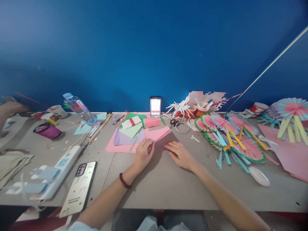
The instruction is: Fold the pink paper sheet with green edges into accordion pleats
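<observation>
My left hand (145,151) is closed on the near end of a folded pink paper strip (162,133), which slants up and to the right above the table. My right hand (178,153) lies low over the grey tabletop just right of the strip, fingers stretched out and holding nothing. Behind my left hand are a lilac sheet (125,137), a light green sheet (132,131) and a larger pink sheet (110,147) beneath. A pleated pink paper piece with green edges (153,122) and a white packet with a red band (132,122) lie beyond.
Paper fans (250,147) crowd the right, near a white computer mouse (259,176). Scissors (175,122) and a tape roll (182,127) lie ahead. Leftward are a phone (79,187), a power strip (64,170), a tilted bottle (80,109) and another person's hand (14,107).
</observation>
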Demonstrator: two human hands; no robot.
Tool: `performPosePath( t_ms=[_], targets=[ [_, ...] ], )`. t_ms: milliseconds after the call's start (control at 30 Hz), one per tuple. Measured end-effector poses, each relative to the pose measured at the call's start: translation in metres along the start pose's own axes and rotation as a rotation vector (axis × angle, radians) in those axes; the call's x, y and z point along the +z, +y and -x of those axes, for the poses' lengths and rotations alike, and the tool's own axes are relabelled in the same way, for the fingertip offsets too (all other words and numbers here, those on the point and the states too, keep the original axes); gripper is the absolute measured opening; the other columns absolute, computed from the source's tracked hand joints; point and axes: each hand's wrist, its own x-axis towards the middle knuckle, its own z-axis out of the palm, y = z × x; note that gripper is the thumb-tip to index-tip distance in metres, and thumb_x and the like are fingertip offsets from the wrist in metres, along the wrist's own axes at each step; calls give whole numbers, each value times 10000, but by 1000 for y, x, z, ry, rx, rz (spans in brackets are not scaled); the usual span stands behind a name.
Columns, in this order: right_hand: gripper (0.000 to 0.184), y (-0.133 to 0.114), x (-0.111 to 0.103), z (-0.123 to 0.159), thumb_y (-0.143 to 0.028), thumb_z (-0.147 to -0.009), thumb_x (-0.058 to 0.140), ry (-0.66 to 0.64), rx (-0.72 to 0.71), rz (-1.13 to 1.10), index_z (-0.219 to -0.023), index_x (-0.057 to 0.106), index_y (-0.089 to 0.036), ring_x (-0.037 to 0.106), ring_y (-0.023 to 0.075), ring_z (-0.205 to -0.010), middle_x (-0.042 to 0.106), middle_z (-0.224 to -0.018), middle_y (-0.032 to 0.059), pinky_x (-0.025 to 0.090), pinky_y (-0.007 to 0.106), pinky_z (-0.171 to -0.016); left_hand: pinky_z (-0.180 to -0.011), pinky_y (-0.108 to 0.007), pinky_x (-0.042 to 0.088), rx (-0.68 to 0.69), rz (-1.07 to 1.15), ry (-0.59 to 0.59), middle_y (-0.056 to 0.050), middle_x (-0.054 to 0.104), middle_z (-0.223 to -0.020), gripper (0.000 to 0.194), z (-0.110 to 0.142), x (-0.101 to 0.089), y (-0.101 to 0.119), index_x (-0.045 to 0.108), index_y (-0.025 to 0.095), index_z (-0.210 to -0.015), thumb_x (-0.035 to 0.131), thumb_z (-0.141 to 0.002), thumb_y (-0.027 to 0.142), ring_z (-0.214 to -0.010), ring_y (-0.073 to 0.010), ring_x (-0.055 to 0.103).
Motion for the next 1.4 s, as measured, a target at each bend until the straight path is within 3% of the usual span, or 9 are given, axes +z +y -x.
performPosePath(
  t_ms=[100,267,367,467,700,933,1167,1300,1400],
  targets=[
    [343,15,8,3,-220,-958,480,-43,-33,102,-1248,662,-228,603,270,-1245,692,-1286,117,456,518,-1078,-659,-248,524,19,-5,11,-40,665,-880,132,0,0,-2,601,189,-986,488,-948,131,-774,-139,639],
    [353,49,10,5,-242,-900,548,271,192,236,-1229,656,-174,587,333,-1242,616,-1350,208,463,506,-1061,-698,-322,545,161,-45,-88,-41,678,-857,169,4,5,-4,629,212,-1013,495,-945,133,-797,-177,645],
    [576,44,3,4,-165,-814,554,227,274,235,-1388,515,-166,503,347,-1328,517,-1451,194,438,557,-1076,-660,-326,531,222,-73,-163,-43,664,-838,192,5,7,-5,643,219,-1016,482,-950,139,-767,-183,627],
    [703,24,-6,1,-124,-752,558,142,253,178,-1442,442,-190,474,312,-1347,501,-1460,161,446,517,-1082,-642,-309,506,281,-133,-172,-42,651,-823,182,5,5,-5,643,200,-997,479,-954,134,-747,-177,607],
    [195,15,-16,-2,-191,-907,562,202,-29,165,-1010,722,-233,648,230,-977,736,-999,73,548,410,-891,-669,-310,487,391,-244,-169,-54,657,-870,206,6,1,-5,631,186,-1094,491,-962,113,-783,-179,613],
    [260,17,-12,2,-222,-956,532,341,-5,103,-934,789,-254,718,206,-847,778,-938,65,589,324,-775,-702,-295,579,284,-273,-112,-88,704,-1022,222,9,-1,-4,642,200,-1128,504,-966,138,-945,-193,673],
    [301,9,-11,4,-214,-970,493,390,8,61,-1049,780,-259,730,202,-1002,772,-1093,65,584,315,-949,-915,-390,597,364,-108,-57,-99,689,-1187,319,5,-3,-6,585,196,-1255,482,-970,100,-1159,-207,645],
    [286,13,-9,3,-224,-964,504,362,8,95,-1031,778,-271,735,219,-971,782,-1053,64,592,354,-923,-824,-361,563,379,-196,-28,-88,718,-1093,242,1,-6,-8,625,198,-1150,529,-947,110,-1045,-204,671],
    [238,16,-8,2,-270,-960,534,282,28,101,-948,771,-262,736,220,-853,791,-936,55,600,343,-802,-732,-344,483,310,-291,-111,-51,720,-888,130,3,-2,-11,656,188,-962,564,-919,106,-839,-192,657]
  ],
)
